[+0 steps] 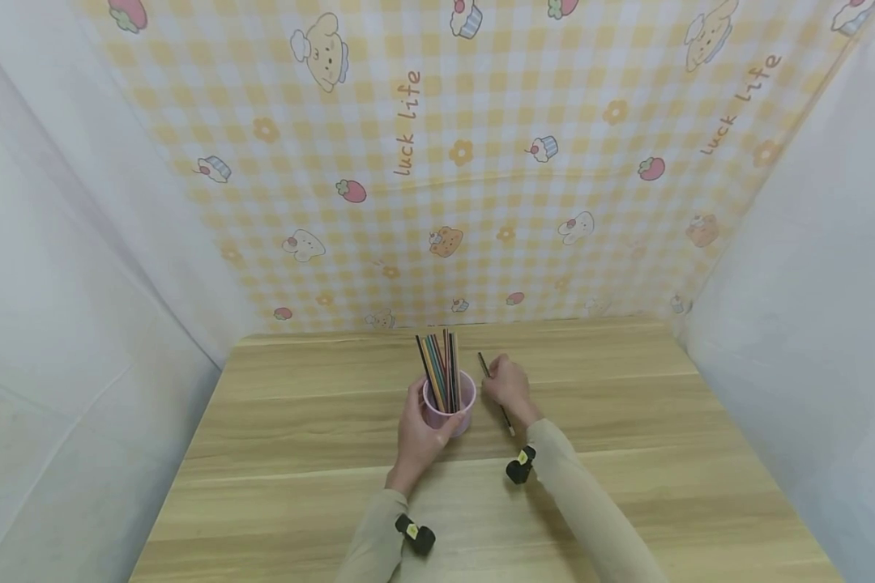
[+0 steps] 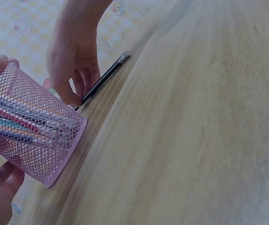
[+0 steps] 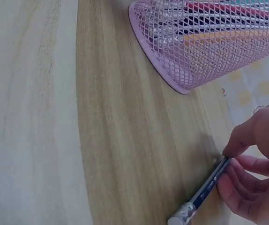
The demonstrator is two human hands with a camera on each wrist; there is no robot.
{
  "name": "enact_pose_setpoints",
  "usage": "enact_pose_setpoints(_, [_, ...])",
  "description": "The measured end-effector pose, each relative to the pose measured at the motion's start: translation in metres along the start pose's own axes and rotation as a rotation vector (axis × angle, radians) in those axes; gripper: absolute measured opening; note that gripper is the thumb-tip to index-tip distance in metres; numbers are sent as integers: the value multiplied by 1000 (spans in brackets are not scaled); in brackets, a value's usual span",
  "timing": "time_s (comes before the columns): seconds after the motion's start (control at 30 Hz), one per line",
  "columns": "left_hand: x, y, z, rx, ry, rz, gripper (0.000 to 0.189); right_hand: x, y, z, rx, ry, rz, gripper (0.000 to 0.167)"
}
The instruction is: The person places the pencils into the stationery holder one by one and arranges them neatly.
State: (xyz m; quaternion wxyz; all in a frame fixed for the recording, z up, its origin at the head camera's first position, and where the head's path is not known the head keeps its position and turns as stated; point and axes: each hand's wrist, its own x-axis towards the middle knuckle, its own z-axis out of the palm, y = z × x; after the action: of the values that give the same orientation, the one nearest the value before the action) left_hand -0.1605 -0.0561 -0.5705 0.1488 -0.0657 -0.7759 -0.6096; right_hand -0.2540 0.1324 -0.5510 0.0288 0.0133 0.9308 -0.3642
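My left hand grips a pink mesh pencil cup from the near left, fingers and thumb around its wall. Several coloured pencils stand in the cup and lean up past its rim. Just right of the cup, my right hand pinches a dark pencil between thumb and fingers near its middle. That pencil slants low over the tabletop, its metal-banded eraser end toward me. In the left wrist view the right hand appears beyond the cup.
The wood-grain table extends around both hands. A yellow checked cloth with cartoon prints hangs behind its far edge. White sheets enclose the left and right sides.
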Motion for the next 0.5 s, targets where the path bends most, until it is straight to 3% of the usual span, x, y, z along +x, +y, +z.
enact_pose_setpoints(0.23, [0,-1,1,-4,13,25,83,0,6,-1,109,28,-31,33])
enact_pose_setpoints(0.5, [1,-2,2,-16,11,20,83,2,0,-5,171,118,-72,29])
